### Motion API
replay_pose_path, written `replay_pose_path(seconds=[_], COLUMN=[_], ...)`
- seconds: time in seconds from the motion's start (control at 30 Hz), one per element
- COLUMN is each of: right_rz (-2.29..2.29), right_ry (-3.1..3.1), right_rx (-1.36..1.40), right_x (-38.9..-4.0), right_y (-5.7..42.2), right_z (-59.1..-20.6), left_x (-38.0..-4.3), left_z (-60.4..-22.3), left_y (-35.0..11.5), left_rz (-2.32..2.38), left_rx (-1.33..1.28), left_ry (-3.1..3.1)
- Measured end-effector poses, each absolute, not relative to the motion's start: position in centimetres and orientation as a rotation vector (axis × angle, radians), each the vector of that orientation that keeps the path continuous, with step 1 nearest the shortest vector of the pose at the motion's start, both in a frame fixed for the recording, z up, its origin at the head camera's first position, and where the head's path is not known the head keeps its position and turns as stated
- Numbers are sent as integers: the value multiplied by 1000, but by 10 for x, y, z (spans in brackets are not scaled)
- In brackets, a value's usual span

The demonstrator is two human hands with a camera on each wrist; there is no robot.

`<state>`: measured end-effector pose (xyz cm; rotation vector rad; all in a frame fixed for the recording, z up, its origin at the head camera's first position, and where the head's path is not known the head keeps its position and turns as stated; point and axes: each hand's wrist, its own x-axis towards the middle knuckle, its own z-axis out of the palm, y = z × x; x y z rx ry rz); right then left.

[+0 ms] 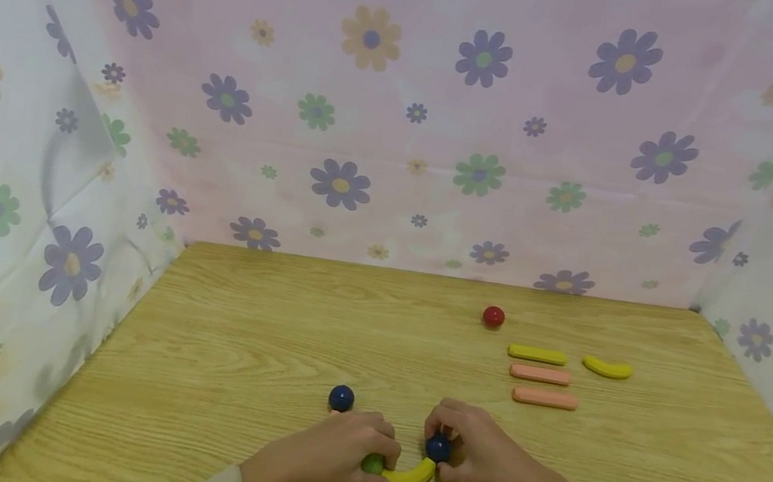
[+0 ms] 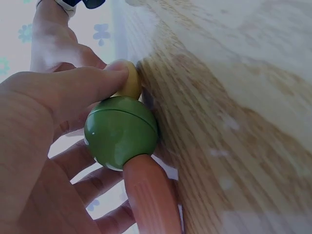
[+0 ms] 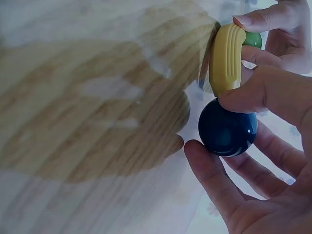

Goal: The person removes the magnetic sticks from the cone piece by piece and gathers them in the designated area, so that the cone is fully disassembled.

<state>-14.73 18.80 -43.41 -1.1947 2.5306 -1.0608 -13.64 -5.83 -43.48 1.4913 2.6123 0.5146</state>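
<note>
My left hand (image 1: pixel 345 452) pinches the end of a curved yellow stick (image 1: pixel 411 478) beside a green ball (image 2: pixel 121 132). A ribbed orange stick (image 2: pixel 152 197) meets the ball's other side, as the left wrist view shows. With thumb and fingers, my right hand (image 1: pixel 495 457) holds a dark blue ball (image 3: pixel 227 127) against the yellow stick's far end. Another dark blue ball (image 1: pixel 341 398) lies just beyond my left hand, which hides most of the orange stick in the head view.
Further back on the wooden table (image 1: pixel 254 313) lie a red ball (image 1: pixel 493 317), a straight yellow stick (image 1: pixel 537 354), two straight orange sticks (image 1: pixel 540 374) and another curved yellow stick (image 1: pixel 607 368). Flowered cloth (image 1: pixel 405 126) walls the back and sides.
</note>
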Motion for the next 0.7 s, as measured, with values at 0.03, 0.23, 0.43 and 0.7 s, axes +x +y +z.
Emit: replay_pose_path(seconds=[0.03, 0.23, 0.43, 0.7], right_rz=[-1048, -1004, -997, -1010], right_ry=[2536, 2546, 2561, 2577], right_rx=[-1199, -1206, -1216, -1124], right_x=[-148, -152, -153, -159], right_y=[188, 189, 189, 193], right_z=[-434, -434, -432, -430], left_x=[-137, -137, -139, -141], left_z=[-434, -429, -430, -430], left_y=[-58, -54, -52, -52], left_rz=[512, 502, 492, 486], left_rx=[1488, 1477, 1488, 1500], left_ry=[2608, 2569, 2559, 2551])
